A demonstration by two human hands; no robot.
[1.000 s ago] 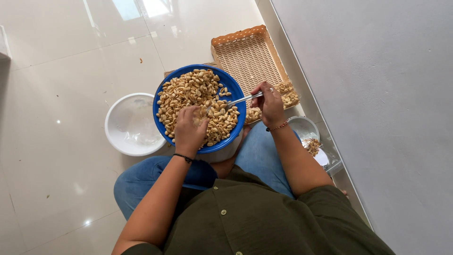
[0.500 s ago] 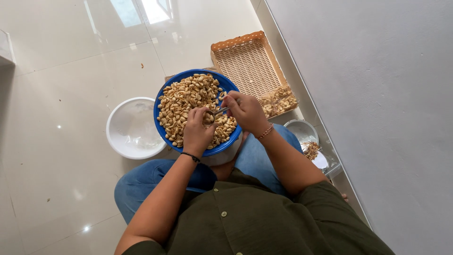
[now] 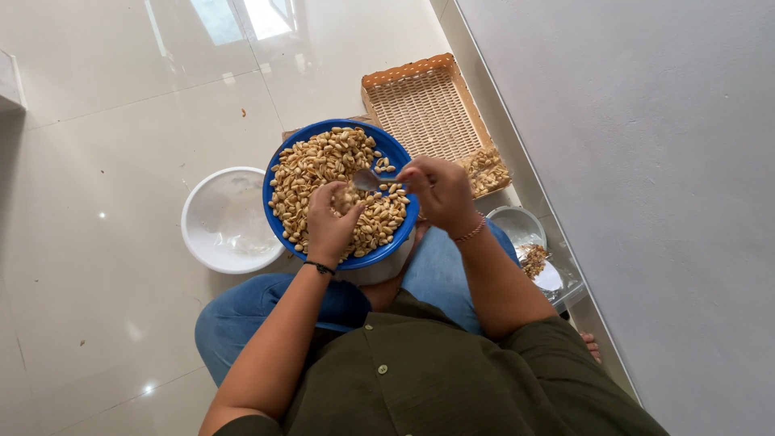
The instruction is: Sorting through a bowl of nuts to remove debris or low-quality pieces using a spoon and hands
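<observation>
A blue bowl [image 3: 282,159] full of pale shelled nuts [image 3: 319,165] rests on my lap. My left hand [image 3: 331,226] lies over the near side of the bowl, fingers curled around a nut. My right hand [image 3: 438,192] is above the bowl's right rim and grips a small metal tool [image 3: 367,180], whose tip points left toward the nut in the left hand.
An empty white bowl [image 3: 230,222] stands on the tiled floor to the left. A woven tan tray [image 3: 428,113] with some nuts at its near corner lies beyond the blue bowl. A small metal bowl [image 3: 517,226] and scraps sit by the wall [image 3: 646,161] on the right.
My right hand has moved left from over the tray corner to above the blue bowl, bringing the tool to the left hand. The left hand has lifted a nut.
</observation>
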